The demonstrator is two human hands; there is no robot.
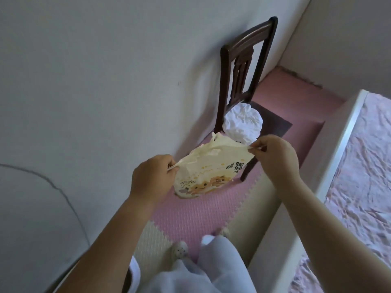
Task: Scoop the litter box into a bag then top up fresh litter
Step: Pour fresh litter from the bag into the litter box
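We note left hand [152, 178] and right hand [277, 159] each pinching a top edge of the yellow bag [213, 166] above the pink mat [190, 212]; opening seems in hand, its mouth next needing spreading.

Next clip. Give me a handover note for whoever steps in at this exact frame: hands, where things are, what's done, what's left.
Left hand: pinches the left top edge of the yellow printed bag.
Right hand: pinches the right top edge, so the top is stretched between both hands.
The bag hangs in the air over the pink floor mat, in front of the wooden chair. A crumpled white bundle sits on the chair seat.
No litter box or scoop is in view.
Done: cannot tell whether the scooping is finished.
Left: probably finish opening the bag, then top up the litter.
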